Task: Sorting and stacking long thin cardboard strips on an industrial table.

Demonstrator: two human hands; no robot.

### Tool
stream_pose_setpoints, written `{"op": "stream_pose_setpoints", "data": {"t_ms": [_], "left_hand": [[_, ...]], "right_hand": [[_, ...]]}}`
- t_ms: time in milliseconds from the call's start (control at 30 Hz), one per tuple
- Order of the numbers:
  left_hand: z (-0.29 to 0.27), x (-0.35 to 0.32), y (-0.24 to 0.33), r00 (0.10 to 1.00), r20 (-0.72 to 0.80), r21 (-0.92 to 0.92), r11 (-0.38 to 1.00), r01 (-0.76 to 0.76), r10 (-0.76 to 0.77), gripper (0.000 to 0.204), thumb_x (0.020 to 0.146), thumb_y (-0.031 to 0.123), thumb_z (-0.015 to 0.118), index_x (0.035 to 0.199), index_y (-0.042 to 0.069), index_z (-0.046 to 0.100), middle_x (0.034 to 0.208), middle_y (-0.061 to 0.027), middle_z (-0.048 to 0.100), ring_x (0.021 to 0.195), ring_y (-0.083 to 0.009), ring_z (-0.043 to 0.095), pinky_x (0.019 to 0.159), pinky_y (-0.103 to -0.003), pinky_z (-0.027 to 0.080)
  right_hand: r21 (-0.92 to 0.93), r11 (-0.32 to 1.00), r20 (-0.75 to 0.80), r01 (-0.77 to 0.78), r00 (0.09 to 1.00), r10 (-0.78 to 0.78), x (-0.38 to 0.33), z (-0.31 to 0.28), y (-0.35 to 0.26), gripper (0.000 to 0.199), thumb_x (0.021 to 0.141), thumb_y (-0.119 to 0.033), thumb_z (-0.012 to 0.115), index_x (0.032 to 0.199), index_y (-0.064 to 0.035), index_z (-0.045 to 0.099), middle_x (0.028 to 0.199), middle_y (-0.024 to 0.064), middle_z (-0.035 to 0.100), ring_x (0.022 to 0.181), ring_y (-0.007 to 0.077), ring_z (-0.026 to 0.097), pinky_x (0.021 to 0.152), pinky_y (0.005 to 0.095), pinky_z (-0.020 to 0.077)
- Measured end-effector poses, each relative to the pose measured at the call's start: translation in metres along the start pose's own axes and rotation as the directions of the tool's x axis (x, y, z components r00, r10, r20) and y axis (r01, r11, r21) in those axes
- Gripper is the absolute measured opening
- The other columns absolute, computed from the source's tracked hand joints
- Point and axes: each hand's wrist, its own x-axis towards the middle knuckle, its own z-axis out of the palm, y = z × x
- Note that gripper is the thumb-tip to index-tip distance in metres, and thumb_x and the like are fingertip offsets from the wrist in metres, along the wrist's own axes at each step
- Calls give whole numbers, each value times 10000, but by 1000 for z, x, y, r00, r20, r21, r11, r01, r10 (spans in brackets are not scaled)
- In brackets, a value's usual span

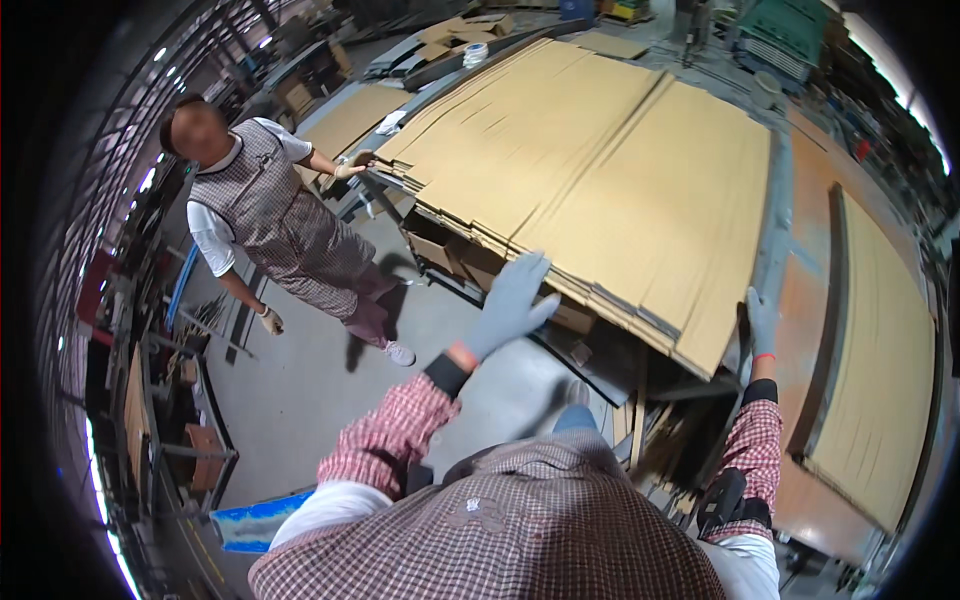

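Observation:
A broad stack of tan corrugated cardboard sheets (570,150) lies on a table, its near edges uneven. My left hand (510,308), in a grey-blue glove, is held at the stack's near edge with fingers stretched out and thumb apart. Nothing shows in its grasp, and whether it touches the sheets I cannot tell. By the near right corner, my right hand (762,325), gloved alike, stands beside the stack's right edge. Its fingers point away from me, straight, with the palm side hidden.
At the left, a person (270,210) in a checked apron rests one gloved hand on the stack's far left corner. More cardboard (875,350) lies on an orange-brown surface (805,250) to the right. A metal-framed rack (185,430) stands at lower left, near a blue piece (260,522).

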Motion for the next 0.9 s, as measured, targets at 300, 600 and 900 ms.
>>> {"op": "stream_pose_setpoints", "data": {"t_ms": [300,600,900], "left_hand": [[112,249,-139,986,-165,139,989,57,-33,794,867,509,556,1460,26,344,1526,-227,289,1421,-382,249,1173,-493,161],[181,226,-173,975,200,-75,990,116,-99,794,885,541,518,1442,-1,357,1529,-241,273,1425,-414,225,1174,-512,130],[29,281,-415,962,-224,-74,987,144,-157,443,773,310,663,1100,17,596,1180,-234,569,1174,-421,487,1012,-518,374]], "right_hand": [[-117,956,-105,268,954,-280,12,46,-60,671,941,-244,539,1499,-5,252,1547,132,315,1414,276,308,1163,352,237],[-293,953,-92,-79,994,54,18,37,-65,562,952,-322,551,1349,64,458,1320,259,540,1196,384,535,1026,397,412],[-51,921,-82,-386,921,382,30,30,-6,625,906,-291,624,1377,66,418,1365,205,518,1250,309,493,1055,383,378]]}}
